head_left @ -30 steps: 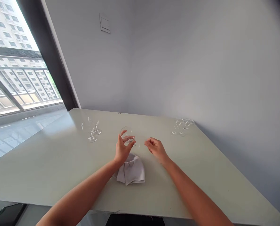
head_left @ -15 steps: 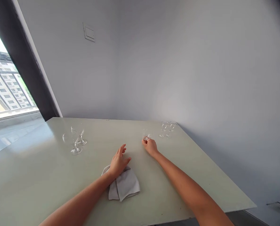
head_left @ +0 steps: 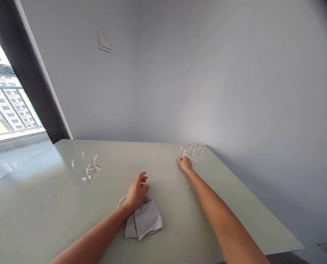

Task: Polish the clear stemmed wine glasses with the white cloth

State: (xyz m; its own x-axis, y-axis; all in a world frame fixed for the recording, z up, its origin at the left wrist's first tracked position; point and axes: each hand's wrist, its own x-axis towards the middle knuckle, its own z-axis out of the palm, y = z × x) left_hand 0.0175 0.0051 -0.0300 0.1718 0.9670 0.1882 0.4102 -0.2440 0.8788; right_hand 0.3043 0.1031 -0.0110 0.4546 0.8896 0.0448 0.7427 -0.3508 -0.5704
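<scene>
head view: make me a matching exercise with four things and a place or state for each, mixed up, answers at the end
Things
1. left hand
2. right hand
3. gray cloth
4. switch plate

Places and states
A. mounted on the wall
B. closed at the stem of a glass
C. fingers loosely open, holding nothing
D. folded over on the table, partly hidden by a forearm

Right pairs: 1-C, 2-B, 3-D, 4-A
</scene>
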